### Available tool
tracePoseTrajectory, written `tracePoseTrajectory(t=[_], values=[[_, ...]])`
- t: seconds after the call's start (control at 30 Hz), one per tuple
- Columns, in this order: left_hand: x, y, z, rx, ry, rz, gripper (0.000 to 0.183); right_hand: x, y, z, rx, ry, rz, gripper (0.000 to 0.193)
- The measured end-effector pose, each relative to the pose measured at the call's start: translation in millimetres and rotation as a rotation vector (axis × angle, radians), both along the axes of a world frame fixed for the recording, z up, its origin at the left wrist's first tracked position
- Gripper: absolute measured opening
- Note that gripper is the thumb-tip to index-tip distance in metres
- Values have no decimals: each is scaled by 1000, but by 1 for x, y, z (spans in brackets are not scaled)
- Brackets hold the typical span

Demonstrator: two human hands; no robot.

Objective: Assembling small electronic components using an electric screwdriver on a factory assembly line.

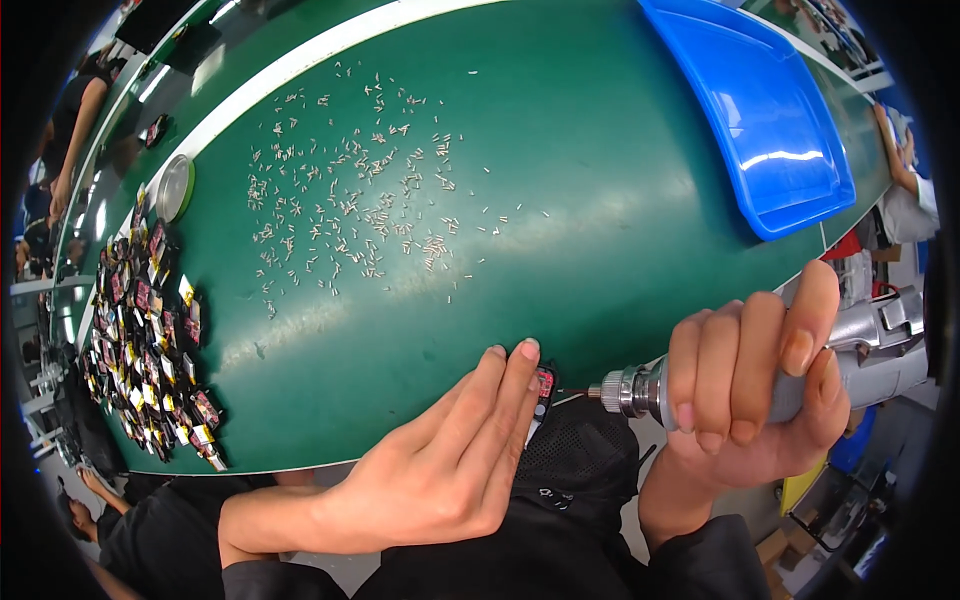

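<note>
Pressed at the green table's near edge is a small black electronic device [545, 383] with a reddish circuit board, partly covered by my left hand [430, 470]. The fingers of that hand lie straight and together along its left side; the thumb is hidden. A grey power screwdriver [635, 391] with a knurled metal collar lies almost level in my right hand [750, 380], whose fingers wrap round its body. Its thin bit points left at the device, and whether the tip touches it I cannot tell.
Many tiny screws [380, 215] are scattered over the green tabletop [590, 180]. At the left is a heap of similar small devices [150, 350], with a round green-rimmed container [175, 188] behind it. A blue tray [775, 140] stands far right. Other people sit around the table.
</note>
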State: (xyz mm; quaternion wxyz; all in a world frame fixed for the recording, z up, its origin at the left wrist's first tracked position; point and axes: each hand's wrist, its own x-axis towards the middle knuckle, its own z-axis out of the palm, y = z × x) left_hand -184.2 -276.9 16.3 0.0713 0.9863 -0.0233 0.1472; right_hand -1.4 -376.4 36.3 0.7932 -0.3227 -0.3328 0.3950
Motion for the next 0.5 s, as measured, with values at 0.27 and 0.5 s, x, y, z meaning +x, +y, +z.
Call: tracePoseTrajectory(t=[0.27,0.5], values=[[2,2,-2,-28,1,15,30,0,8,-8,-64,-35,38,14],[3,4,-5,-35,-25,21,26,-2,14,-4,-75,-78,27,16]])
